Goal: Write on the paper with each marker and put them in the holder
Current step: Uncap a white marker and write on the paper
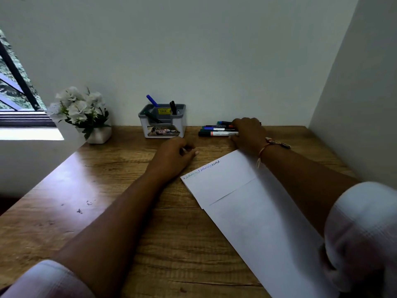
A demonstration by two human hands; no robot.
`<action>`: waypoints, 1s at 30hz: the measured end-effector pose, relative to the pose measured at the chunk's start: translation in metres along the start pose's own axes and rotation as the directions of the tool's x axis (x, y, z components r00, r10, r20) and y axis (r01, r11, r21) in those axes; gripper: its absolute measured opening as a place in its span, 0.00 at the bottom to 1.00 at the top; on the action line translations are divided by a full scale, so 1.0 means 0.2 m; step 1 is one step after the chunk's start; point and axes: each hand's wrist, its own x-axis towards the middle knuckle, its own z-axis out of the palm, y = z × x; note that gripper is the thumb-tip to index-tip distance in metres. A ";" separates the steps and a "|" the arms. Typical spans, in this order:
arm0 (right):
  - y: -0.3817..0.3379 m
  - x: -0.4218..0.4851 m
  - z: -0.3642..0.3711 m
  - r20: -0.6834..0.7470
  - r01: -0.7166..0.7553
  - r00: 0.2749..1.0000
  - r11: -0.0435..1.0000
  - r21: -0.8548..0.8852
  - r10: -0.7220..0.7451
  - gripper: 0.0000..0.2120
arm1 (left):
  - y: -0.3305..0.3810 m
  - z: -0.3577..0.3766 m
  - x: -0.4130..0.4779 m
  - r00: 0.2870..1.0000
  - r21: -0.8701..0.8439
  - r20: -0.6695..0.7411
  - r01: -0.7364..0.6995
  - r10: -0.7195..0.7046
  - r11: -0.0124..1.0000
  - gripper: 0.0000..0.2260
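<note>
Right of centre, the right hand curls over the loose markers; whether it grips one is unclear. The left hand rests loosely curled, empty, below the holder.

Right grip lies over the loose markers, hiding their right ends. Whether it pinches one, can't tell. Writing on the paper is too small to read, and the sheet runs off the bottom edge. Label on the holder, just a blur.
</note>
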 end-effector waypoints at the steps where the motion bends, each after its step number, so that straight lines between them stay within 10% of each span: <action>1: 0.00 0.00 0.01 0.001 0.004 1.000 1.000 -0.017 -0.004 0.21 | 0.00 0.00 0.00 1.000 -0.004 0.000 0.002 -0.002 1.000 0.10; 14: -0.01 -0.02 0.02 -0.010 0.015 1.000 0.997 -0.073 -0.016 0.17 | 0.01 0.00 0.00 1.000 -0.030 0.003 0.025 -0.025 0.999 0.10; 21: -0.12 -0.15 -0.19 -0.098 0.159 0.985 0.961 0.225 -0.141 0.10 | 0.02 0.01 0.02 0.986 -0.086 -0.149 0.069 -0.081 0.994 0.27; 27: -0.13 -0.33 -0.28 -0.183 0.157 0.981 0.821 0.548 -0.066 0.07 | 0.07 -0.02 -0.01 0.983 -0.132 -0.179 -0.061 0.037 0.989 0.14; 30: -0.11 -0.40 -0.29 -0.098 0.095 0.995 0.477 0.874 -0.019 0.07 | 0.12 -0.03 -0.04 0.987 -0.231 -0.149 -0.093 0.060 0.969 0.13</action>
